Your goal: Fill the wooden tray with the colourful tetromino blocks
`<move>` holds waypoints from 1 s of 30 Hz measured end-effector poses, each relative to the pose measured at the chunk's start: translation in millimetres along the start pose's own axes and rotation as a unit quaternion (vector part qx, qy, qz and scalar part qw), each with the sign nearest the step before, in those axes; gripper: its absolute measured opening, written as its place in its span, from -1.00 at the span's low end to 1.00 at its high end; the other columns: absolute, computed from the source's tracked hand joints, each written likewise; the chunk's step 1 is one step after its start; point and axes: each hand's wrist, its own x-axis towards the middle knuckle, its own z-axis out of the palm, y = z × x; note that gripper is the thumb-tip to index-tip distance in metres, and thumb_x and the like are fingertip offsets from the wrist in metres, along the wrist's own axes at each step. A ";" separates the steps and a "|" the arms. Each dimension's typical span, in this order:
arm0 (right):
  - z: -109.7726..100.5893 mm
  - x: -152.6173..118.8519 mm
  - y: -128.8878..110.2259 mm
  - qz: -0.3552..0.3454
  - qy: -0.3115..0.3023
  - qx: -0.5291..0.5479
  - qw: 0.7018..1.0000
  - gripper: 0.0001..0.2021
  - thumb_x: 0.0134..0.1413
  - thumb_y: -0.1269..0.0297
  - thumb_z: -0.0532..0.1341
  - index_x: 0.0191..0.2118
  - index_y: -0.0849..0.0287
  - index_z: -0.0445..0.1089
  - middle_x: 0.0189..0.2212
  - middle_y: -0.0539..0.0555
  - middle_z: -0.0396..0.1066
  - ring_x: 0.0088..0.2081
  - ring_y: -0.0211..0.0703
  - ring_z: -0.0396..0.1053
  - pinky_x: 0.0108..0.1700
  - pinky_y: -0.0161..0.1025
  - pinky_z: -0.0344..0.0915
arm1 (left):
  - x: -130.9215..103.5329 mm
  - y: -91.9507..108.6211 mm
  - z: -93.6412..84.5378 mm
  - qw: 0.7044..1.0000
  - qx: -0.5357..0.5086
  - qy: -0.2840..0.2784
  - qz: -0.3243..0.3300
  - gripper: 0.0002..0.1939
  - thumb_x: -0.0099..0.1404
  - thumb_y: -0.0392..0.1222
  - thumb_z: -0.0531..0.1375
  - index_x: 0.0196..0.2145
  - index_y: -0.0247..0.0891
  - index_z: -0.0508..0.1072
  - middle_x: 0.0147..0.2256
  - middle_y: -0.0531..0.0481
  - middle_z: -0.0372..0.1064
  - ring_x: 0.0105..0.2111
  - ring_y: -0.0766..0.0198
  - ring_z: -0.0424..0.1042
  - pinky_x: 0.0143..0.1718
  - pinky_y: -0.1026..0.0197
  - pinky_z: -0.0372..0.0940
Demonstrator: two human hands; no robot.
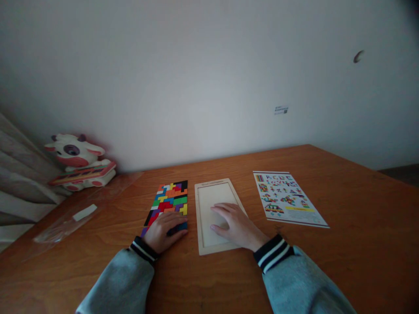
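Colourful puzzle pieces [170, 197] lie fitted together in a flat block left of the middle. My left hand [164, 230] rests over the near end of that block, fingers stretched out, hiding some pieces. To the right lies a pale wooden puzzle tray [204, 200] with a raised rim and lettering along its far edge; its recess shows no pieces. Over the tray's right side is my right hand [234, 224], thumb and fingers apart, holding nothing. Whether its fingertips touch the tray floor I cannot tell.
A printed pattern sheet [291, 200] lies to the right. Clear plastic wrapping [62, 224] with a white label [85, 212] lies at the left. A cow-shaped toy keyboard [83, 168] stands at the back left by a curtain [22, 174]. Behind the wooden table [203, 288] rises a wall.
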 end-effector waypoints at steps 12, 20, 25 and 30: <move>-9.9 1.2 13.5 0.020 0.070 0.019 0.997 -0.67 0.19 0.21 0.19 0.06 0.12 0.41 -0.02 0.13 0.50 0.02 -0.05 0.41 0.13 -0.06 0.29 | 5.1 10.8 -1.1 1.000 -0.022 -0.021 0.000 -0.71 0.33 -0.10 0.21 -0.01 -0.15 0.48 -0.07 -0.10 0.51 -0.03 0.11 0.46 0.01 0.00 0.41; -11.8 -3.6 24.0 0.029 0.090 0.044 0.995 -0.78 0.24 0.24 0.15 -0.06 0.11 0.44 -0.12 0.10 0.52 -0.06 -0.10 0.44 0.05 -0.11 0.35 | 5.8 13.3 2.6 0.999 -0.037 -0.015 -0.020 -0.72 0.34 -0.12 0.20 -0.02 -0.16 0.46 -0.07 -0.10 0.50 -0.05 0.10 0.45 -0.01 -0.01 0.37; -9.5 -4.2 27.7 0.009 0.109 0.054 0.993 -0.83 0.25 0.27 0.15 -0.11 0.10 0.45 -0.20 0.09 0.51 -0.15 -0.12 0.45 -0.05 -0.13 0.38 | 5.1 15.3 2.4 0.998 -0.036 -0.018 -0.038 -0.68 0.30 -0.11 0.23 0.01 -0.17 0.45 -0.05 -0.12 0.47 -0.04 0.07 0.43 0.02 -0.04 0.33; -7.5 -4.1 25.6 0.006 0.104 0.068 0.992 -0.85 0.24 0.31 0.15 -0.16 0.10 0.45 -0.24 0.08 0.49 -0.19 -0.13 0.43 -0.10 -0.16 0.38 | 3.1 13.2 2.8 0.998 -0.028 -0.017 -0.046 -0.67 0.30 -0.06 0.23 -0.01 -0.16 0.46 -0.06 -0.11 0.48 -0.04 0.05 0.41 0.01 -0.04 0.31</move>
